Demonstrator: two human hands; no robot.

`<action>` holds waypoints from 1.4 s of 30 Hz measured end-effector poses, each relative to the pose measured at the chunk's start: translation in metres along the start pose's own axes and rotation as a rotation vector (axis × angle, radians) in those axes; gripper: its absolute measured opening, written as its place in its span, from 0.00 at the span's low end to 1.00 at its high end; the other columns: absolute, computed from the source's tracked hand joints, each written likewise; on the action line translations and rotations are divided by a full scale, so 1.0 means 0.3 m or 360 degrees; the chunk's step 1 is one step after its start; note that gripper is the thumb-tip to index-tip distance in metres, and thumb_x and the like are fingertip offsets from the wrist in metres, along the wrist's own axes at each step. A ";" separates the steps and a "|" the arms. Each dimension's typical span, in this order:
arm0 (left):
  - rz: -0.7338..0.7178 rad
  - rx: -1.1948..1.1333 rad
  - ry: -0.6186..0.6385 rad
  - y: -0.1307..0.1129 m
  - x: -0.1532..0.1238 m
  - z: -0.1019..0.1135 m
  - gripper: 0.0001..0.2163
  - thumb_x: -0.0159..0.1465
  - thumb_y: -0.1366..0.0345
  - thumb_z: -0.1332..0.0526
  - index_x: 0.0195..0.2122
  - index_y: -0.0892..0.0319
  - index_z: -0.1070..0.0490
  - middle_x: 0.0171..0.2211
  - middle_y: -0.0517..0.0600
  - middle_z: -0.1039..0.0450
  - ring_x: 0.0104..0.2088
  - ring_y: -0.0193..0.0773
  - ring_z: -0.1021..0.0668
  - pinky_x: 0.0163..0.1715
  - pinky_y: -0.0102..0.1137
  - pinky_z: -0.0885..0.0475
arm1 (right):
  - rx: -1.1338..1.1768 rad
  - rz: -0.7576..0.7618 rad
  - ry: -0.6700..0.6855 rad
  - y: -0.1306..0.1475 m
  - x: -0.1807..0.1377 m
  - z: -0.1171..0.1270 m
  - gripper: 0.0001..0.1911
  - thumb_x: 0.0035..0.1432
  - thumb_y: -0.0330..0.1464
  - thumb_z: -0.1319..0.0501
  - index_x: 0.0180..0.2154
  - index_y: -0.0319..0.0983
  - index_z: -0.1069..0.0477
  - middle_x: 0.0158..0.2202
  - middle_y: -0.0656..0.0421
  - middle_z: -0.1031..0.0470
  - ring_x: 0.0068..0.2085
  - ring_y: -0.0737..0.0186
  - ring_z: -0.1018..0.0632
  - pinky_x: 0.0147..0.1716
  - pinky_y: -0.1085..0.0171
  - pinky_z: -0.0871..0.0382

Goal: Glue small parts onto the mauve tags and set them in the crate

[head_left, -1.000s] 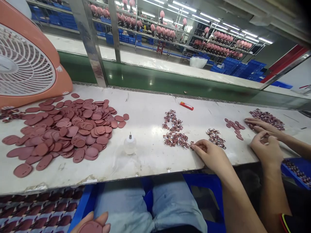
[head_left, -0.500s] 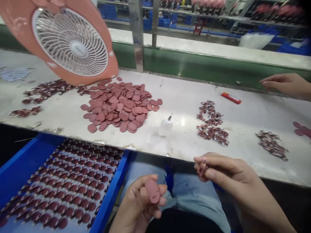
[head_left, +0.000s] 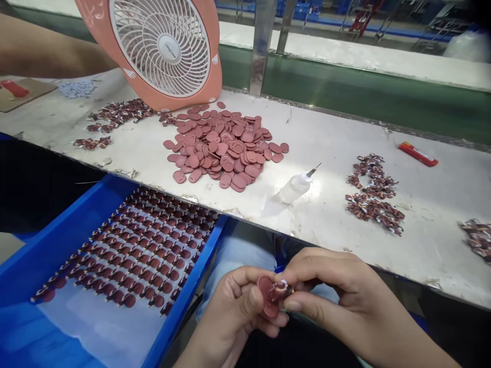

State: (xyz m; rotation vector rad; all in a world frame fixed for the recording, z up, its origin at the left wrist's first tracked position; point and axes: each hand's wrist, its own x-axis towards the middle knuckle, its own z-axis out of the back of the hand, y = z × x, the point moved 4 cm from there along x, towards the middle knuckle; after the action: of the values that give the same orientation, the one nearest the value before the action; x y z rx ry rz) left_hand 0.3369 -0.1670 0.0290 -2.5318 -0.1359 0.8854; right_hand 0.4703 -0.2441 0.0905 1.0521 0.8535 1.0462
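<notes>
My left hand (head_left: 238, 312) grips a flat reddish oval disc (head_left: 267, 299) between thumb and fingers, above my lap. Against the disc's face, my right hand (head_left: 333, 291) pinches a small brown figurine (head_left: 282, 289) with white and orange bits; its exact shape is too small to make out. Fingers partly cover both pieces. On the bench ahead lies a large heap of similar oval discs (head_left: 226, 148). A white dropper bottle (head_left: 294, 187) with a thin needle tip leans tilted at the heap's right. Further right sit clusters of small brown figurines (head_left: 374, 212).
A blue tray (head_left: 184, 286) at lower left holds rows of disc-and-figurine pieces on a pale sheet. An orange fan (head_left: 169, 48) stands behind the heap. A red packet (head_left: 418, 154) lies at right. Another person's arm (head_left: 53, 51) reaches in at upper left.
My hands have come together, bringing the small figurine onto the disc. The view has swung left. Another person's hand at the right is out of view, and an arm now shows at left.
</notes>
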 end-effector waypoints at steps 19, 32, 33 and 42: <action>-0.0033 0.0064 -0.0076 0.014 0.010 0.029 0.17 0.51 0.52 0.27 0.33 0.60 0.22 0.22 0.48 0.24 0.22 0.30 0.23 0.22 0.21 0.29 | -0.0158 0.0051 0.0162 0.023 0.016 -0.015 0.03 0.64 0.31 0.37 0.38 0.45 0.26 0.32 0.67 0.20 0.32 0.71 0.21 0.34 0.74 0.29; 0.0013 0.0024 -0.0138 0.021 0.029 0.029 0.17 0.50 0.53 0.27 0.34 0.61 0.22 0.23 0.47 0.23 0.23 0.30 0.22 0.21 0.20 0.28 | -0.0283 0.0094 0.0259 0.021 0.026 0.004 0.04 0.64 0.30 0.37 0.41 0.46 0.27 0.34 0.70 0.20 0.34 0.75 0.21 0.37 0.76 0.30; 0.0011 0.0021 -0.0152 0.020 0.029 0.028 0.17 0.50 0.53 0.26 0.34 0.61 0.22 0.23 0.47 0.23 0.23 0.30 0.22 0.21 0.20 0.28 | -0.0303 0.0100 0.0259 0.021 0.028 0.005 0.04 0.65 0.30 0.38 0.40 0.46 0.27 0.34 0.70 0.20 0.34 0.75 0.21 0.37 0.76 0.30; -0.0034 -0.0005 -0.0190 0.011 0.034 0.028 0.18 0.49 0.52 0.26 0.31 0.62 0.24 0.22 0.47 0.25 0.22 0.29 0.24 0.21 0.21 0.29 | -0.0287 0.0060 0.0291 0.020 0.055 0.017 0.06 0.62 0.27 0.37 0.39 0.45 0.27 0.33 0.69 0.21 0.34 0.75 0.22 0.37 0.76 0.31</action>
State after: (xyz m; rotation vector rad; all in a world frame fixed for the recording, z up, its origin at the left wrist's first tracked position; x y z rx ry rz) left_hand 0.3395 -0.1643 0.0158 -2.4760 -0.2012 1.0289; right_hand 0.4782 -0.2287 0.0966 0.8325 0.8704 1.2413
